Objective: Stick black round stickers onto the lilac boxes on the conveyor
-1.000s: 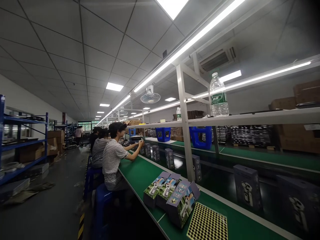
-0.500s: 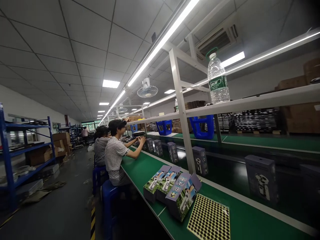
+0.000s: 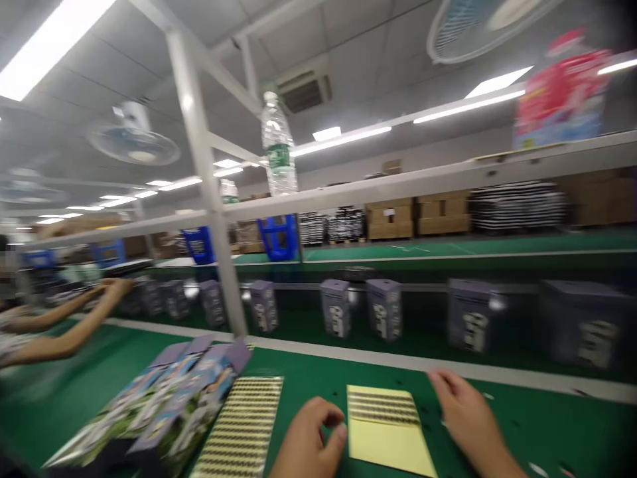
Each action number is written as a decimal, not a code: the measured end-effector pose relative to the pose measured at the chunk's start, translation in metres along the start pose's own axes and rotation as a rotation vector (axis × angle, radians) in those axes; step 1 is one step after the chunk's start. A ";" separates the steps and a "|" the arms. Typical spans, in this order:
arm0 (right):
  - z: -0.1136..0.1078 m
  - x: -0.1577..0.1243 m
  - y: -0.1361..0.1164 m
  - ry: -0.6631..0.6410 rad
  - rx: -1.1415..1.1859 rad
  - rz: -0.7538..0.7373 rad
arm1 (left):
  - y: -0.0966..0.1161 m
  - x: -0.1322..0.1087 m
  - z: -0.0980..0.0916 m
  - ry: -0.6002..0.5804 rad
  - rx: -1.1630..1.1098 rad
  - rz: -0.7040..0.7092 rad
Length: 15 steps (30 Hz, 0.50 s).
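My left hand (image 3: 314, 439) is low in the middle, beside the left edge of a yellow sticker sheet (image 3: 388, 441) that has rows of dark dots along its top. Its thumb and forefinger curve with a gap between them, and nothing shows there. Off the sheet's right edge is my right hand (image 3: 470, 419), thumb and fingers close together and blurred; whether they pinch anything does not show. Left of my left hand lies a fuller sheet of dark round stickers (image 3: 243, 425). Several printed boxes (image 3: 174, 398) lie side by side farther left.
Upright grey-purple boxes (image 3: 383, 309) stand in a row behind the green table's pale edge strip (image 3: 318, 353). A white post (image 3: 206, 166) rises at left, joined to a shelf holding a water bottle (image 3: 279, 149). A co-worker's arms (image 3: 74, 328) reach in from the left.
The view has swung right and down, so the boxes and sticker sheet sit farther left. Both my hands and the second, mostly bare sheet have come into view.
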State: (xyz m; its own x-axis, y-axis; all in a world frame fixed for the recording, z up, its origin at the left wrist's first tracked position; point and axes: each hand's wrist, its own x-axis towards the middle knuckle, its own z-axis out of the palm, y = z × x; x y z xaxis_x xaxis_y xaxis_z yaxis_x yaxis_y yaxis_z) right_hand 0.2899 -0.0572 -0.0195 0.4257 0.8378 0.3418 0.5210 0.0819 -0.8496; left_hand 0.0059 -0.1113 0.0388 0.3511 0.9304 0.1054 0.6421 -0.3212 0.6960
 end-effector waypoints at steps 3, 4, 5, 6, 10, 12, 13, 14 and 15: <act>-0.022 0.011 0.021 -0.107 0.006 0.024 | 0.003 0.063 0.029 0.066 0.044 -0.041; -0.023 0.012 0.022 -0.113 0.007 0.032 | 0.001 0.075 0.037 0.065 0.055 -0.047; -0.021 0.011 0.020 -0.110 0.005 0.042 | -0.003 0.084 0.043 0.051 0.073 -0.047; -0.019 0.010 0.018 -0.114 0.005 0.047 | -0.008 0.090 0.048 0.039 0.100 -0.052; -0.014 0.004 0.006 -0.219 0.042 0.002 | -0.028 0.098 0.060 -0.005 0.243 -0.038; -0.014 0.003 0.005 -0.254 0.032 -0.031 | -0.030 0.097 0.062 -0.003 0.220 -0.014; -0.013 0.003 0.006 -0.263 0.012 -0.039 | -0.029 0.097 0.063 0.009 0.184 -0.003; -0.013 0.003 0.007 -0.270 -0.012 -0.040 | -0.027 0.097 0.063 0.013 0.139 -0.004; -0.012 0.002 0.009 -0.280 -0.034 -0.039 | -0.023 0.096 0.063 0.004 0.091 -0.013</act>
State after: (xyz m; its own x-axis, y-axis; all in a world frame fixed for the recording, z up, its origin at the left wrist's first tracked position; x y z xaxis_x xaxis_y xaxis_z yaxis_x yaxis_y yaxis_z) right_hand 0.3046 -0.0610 -0.0212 0.1862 0.9514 0.2455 0.5598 0.1026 -0.8223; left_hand 0.0678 -0.0258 -0.0121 0.3403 0.9350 0.0998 0.7057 -0.3241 0.6301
